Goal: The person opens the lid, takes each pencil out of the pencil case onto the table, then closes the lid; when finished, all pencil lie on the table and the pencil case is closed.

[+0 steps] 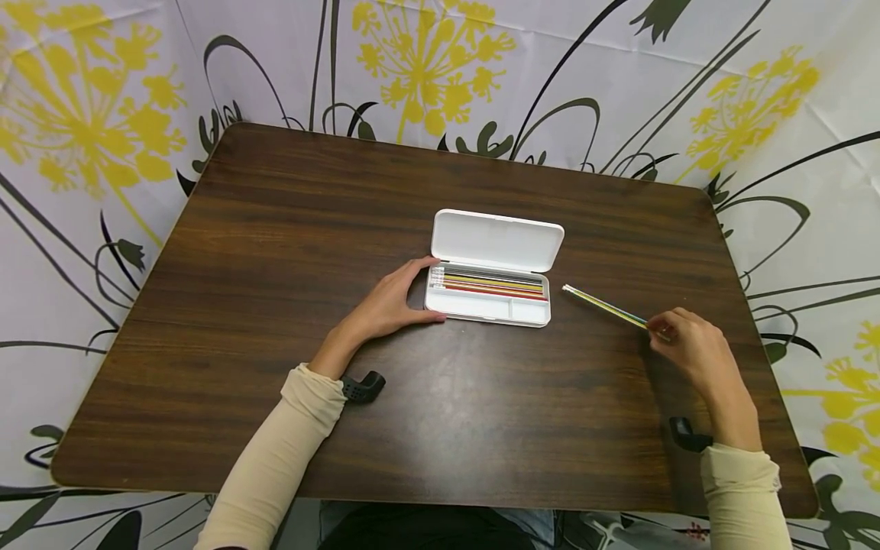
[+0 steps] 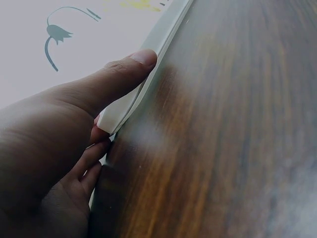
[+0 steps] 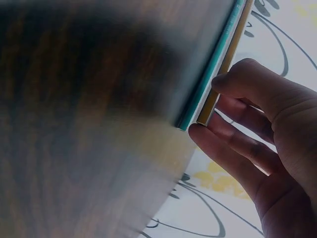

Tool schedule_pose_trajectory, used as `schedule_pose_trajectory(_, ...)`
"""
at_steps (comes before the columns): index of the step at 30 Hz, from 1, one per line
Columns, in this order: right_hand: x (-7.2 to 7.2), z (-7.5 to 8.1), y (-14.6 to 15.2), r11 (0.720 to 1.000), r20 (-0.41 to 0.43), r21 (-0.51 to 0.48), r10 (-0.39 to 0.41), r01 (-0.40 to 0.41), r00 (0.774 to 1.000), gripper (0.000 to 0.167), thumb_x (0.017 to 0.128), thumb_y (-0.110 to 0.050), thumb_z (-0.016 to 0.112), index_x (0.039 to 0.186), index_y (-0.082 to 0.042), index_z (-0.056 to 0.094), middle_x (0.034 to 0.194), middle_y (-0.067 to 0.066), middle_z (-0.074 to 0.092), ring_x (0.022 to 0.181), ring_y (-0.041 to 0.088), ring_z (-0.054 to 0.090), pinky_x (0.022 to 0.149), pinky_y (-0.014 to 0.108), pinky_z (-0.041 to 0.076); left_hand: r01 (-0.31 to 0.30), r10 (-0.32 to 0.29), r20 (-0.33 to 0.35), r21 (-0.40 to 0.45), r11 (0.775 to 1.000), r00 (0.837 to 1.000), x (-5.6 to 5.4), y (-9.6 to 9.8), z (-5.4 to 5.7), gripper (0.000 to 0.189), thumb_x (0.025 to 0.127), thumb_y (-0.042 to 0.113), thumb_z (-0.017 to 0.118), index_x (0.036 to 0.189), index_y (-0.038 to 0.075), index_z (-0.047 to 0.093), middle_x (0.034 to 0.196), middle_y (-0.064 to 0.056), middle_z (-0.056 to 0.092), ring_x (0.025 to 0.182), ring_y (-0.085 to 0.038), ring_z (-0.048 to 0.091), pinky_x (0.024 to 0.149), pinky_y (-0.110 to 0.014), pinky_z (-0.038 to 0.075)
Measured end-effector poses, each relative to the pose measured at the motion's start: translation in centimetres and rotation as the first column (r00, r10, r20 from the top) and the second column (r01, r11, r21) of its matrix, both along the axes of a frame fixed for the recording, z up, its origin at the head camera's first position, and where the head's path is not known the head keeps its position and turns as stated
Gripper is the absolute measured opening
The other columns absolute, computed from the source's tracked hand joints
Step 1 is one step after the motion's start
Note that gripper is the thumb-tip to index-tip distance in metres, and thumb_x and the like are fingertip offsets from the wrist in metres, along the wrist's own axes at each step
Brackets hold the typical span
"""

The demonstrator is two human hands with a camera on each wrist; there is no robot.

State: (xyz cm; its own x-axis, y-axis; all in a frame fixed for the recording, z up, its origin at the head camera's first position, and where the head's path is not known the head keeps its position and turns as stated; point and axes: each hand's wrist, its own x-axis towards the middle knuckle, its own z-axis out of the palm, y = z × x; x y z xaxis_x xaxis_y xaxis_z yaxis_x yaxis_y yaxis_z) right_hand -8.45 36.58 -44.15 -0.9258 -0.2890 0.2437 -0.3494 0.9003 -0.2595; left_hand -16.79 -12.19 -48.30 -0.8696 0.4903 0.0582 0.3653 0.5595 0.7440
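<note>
A white pencil case (image 1: 474, 307) lies on the table with its lid (image 1: 498, 238) raised at the back. Several pencils (image 1: 491, 281), with yellow, red and dark ones among them, lie side by side in its long compartment. My left hand (image 1: 392, 302) grips the case's left end, thumb on the front edge and fingers at the back; the left wrist view shows the thumb against the white side. To the right of the case, my right hand (image 1: 696, 344) pinches the near ends of a teal pencil (image 3: 210, 69) and a yellow pencil (image 3: 225, 64), which lie alongside each other.
The brown wood-grain table (image 1: 275, 198) has rounded corners. A white curtain (image 1: 275, 46) with yellow flowers and dark stems hangs behind it and at both sides. Small compartments (image 1: 528, 311) run along the front of the case.
</note>
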Motion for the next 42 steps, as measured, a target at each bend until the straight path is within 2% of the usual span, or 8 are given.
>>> schedule_pose_trajectory(8, 0.0, -0.3, 0.1, 1.0, 0.0, 0.016, 0.005, -0.005, 1.0, 0.021, 0.072, 0.006, 0.081, 0.087, -0.005, 0.071, 0.083, 0.006, 0.064, 0.071, 0.025, 0.063, 0.06, 0.046, 0.049, -0.001, 0.001, -0.005, 0.0, 1.0, 1.0, -0.1, 0.0, 0.3, 0.096, 0.074, 0.047, 0.084, 0.15, 0.017, 0.035, 0.149, -0.004, 0.04, 0.137, -0.023, 0.036, 0.108, -0.045, 0.032)
schedule_pose_trajectory(21, 0.1, 0.1, 0.1, 0.994, 0.114, 0.092, -0.069, 0.059, 0.991, 0.015, 0.08, -0.005, 0.079, 0.092, -0.011, 0.072, 0.086, 0.004, 0.065, 0.075, 0.024, 0.064, 0.057, 0.052, 0.048, 0.002, -0.002, -0.013, 0.003, 1.0, 1.0, -0.1, -0.1, 0.2, 0.096, 0.074, 0.047, 0.085, 0.15, 0.016, 0.036, 0.148, -0.005, 0.042, 0.136, -0.023, 0.037, 0.108, -0.045, 0.032)
schedule_pose_trajectory(24, 0.2, 0.7, -0.1, 0.993, 0.103, 0.092, -0.084, 0.074, 0.991, 0.017, 0.078, -0.006, 0.08, 0.093, -0.011, 0.072, 0.087, 0.004, 0.066, 0.076, 0.025, 0.064, 0.057, 0.053, 0.048, 0.005, -0.005, -0.015, 0.003, 1.0, 1.0, -0.1, -0.1, 0.2, 0.096, 0.074, 0.048, 0.084, 0.15, 0.016, 0.036, 0.147, -0.005, 0.042, 0.136, -0.023, 0.037, 0.107, -0.045, 0.033)
schedule_pose_trajectory(27, -0.1, 1.6, -0.8, 0.993, 0.059, 0.095, -0.082, 0.076, 0.995, 0.019, 0.077, -0.005, 0.082, 0.093, -0.009, 0.073, 0.088, 0.006, 0.066, 0.076, 0.026, 0.064, 0.056, 0.053, 0.048, 0.003, -0.003, -0.014, 0.005, 1.0, 1.0, -0.1, -0.2, 0.3, 0.095, 0.075, 0.047, 0.084, 0.15, 0.016, 0.035, 0.148, -0.005, 0.042, 0.136, -0.023, 0.037, 0.107, -0.045, 0.033)
schedule_pose_trajectory(29, -0.7, 2.3, -1.5, 0.993, 0.032, 0.096, -0.07, 0.067, 0.997, 0.019, 0.077, -0.005, 0.082, 0.094, -0.008, 0.072, 0.088, 0.007, 0.066, 0.077, 0.027, 0.064, 0.057, 0.052, 0.048, 0.002, -0.002, -0.012, 0.007, 1.0, 1.0, -0.1, -0.2, 0.3, 0.095, 0.075, 0.046, 0.084, 0.15, 0.016, 0.035, 0.148, -0.005, 0.042, 0.136, -0.023, 0.037, 0.107, -0.045, 0.033)
schedule_pose_trajectory(33, -2.7, 3.1, -4.1, 0.995, 0.033, 0.097, -0.015, 0.012, 0.999, 0.018, 0.079, -0.006, 0.08, 0.096, -0.007, 0.072, 0.091, 0.006, 0.066, 0.08, 0.026, 0.064, 0.061, 0.051, 0.05, 0.001, -0.001, -0.013, 0.004, 1.0, 1.0, -0.2, -0.3, 0.3, 0.095, 0.074, 0.046, 0.085, 0.15, 0.016, 0.036, 0.147, -0.005, 0.043, 0.136, -0.023, 0.038, 0.107, -0.045, 0.033)
schedule_pose_trajectory(39, -6.3, 2.2, -10.2, 0.987, 0.047, 0.079, 0.14, -0.143, 0.989, 0.017, 0.081, -0.007, 0.078, 0.096, -0.01, 0.073, 0.092, 0.003, 0.067, 0.081, 0.021, 0.065, 0.062, 0.044, 0.051, 0.001, -0.001, -0.016, -0.007, 1.0, 1.0, -0.1, -0.3, -0.1, 0.096, 0.074, 0.048, 0.084, 0.15, 0.016, 0.036, 0.147, -0.005, 0.043, 0.136, -0.022, 0.037, 0.108, -0.044, 0.033)
schedule_pose_trajectory(42, -7.6, 1.7, -13.0, 0.979, 0.069, 0.055, 0.191, -0.195, 0.979, 0.017, 0.081, -0.007, 0.079, 0.097, -0.01, 0.073, 0.093, 0.002, 0.067, 0.081, 0.02, 0.064, 0.063, 0.043, 0.051, 0.004, -0.004, -0.014, -0.006, 1.0, 1.0, 0.0, -0.1, -0.1, 0.096, 0.074, 0.049, 0.084, 0.15, 0.016, 0.036, 0.147, -0.005, 0.043, 0.136, -0.022, 0.037, 0.108, -0.044, 0.033)
